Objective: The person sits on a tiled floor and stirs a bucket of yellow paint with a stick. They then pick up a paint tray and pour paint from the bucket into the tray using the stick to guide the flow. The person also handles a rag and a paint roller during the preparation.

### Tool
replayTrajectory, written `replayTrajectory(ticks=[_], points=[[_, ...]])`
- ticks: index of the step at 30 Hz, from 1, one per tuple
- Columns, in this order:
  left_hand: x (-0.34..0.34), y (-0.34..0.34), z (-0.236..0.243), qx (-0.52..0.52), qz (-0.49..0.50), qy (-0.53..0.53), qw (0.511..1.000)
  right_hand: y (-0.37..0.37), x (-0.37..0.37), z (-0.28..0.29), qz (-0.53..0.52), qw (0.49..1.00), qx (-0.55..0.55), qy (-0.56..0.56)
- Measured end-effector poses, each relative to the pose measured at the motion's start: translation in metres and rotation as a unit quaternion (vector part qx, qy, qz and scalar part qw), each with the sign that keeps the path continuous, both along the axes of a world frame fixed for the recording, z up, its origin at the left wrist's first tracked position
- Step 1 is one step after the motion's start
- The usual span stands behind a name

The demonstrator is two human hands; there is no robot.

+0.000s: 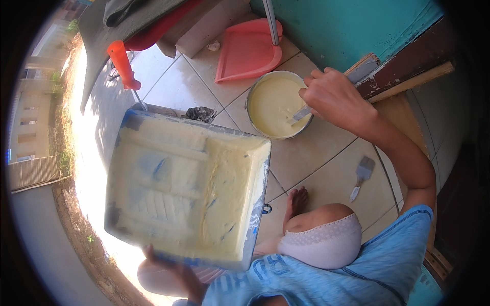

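My left hand [176, 271] grips the near edge of a wide paint tray [263, 168], its fingers partly hidden under the rim. Cream paint coats the tray, with blue patches showing through; a thicker pool lies at its right end. My right hand [334, 97] is closed round a flat wooden stick [302, 114], whose lower end dips into cream paint in a round bucket [250, 113]. The bucket stands on the tiled floor, just beyond the tray's far right corner.
A paintbrush [363, 171] lies on the tiles at right. A pink dustpan [250, 48] rests behind the bucket. Past the tray's far left corner, an orange handle [122, 64] stands up on a metal rod, near a crumpled black scrap [200, 115]. A teal wall [352, 25] rises at upper right.
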State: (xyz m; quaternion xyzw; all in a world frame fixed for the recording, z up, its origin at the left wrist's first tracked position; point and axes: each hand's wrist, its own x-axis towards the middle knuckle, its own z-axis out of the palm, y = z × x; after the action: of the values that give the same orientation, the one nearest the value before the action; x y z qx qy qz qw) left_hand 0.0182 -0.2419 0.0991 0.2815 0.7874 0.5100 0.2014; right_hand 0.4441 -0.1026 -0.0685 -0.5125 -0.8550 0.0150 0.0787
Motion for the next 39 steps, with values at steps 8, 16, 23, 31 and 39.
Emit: replayTrajectory(ticks=[8,16,23,31,39], points=[[0.001,0.001,-0.003,0.030,-0.013,-0.095,0.995,0.013,0.010,-0.011,-0.098,0.993,0.014,-0.067],[-0.009,-0.005,-0.015,0.009,0.013,-0.301,0.954,0.014,0.017,0.022,-0.041,0.998,-0.043,0.022],[-0.029,-0.024,-0.075,-0.024,0.056,-0.354,0.933,0.022,0.016,0.030,-0.083,0.985,-0.042,-0.147],[-0.066,-0.023,-0.127,0.047,0.079,-0.430,0.898,-0.010,0.010,0.033,-0.095,0.993,-0.057,-0.032],[-0.086,-0.024,-0.096,0.098,0.075,-0.415,0.901,-0.014,0.026,0.022,-0.165,0.977,-0.123,-0.049]])
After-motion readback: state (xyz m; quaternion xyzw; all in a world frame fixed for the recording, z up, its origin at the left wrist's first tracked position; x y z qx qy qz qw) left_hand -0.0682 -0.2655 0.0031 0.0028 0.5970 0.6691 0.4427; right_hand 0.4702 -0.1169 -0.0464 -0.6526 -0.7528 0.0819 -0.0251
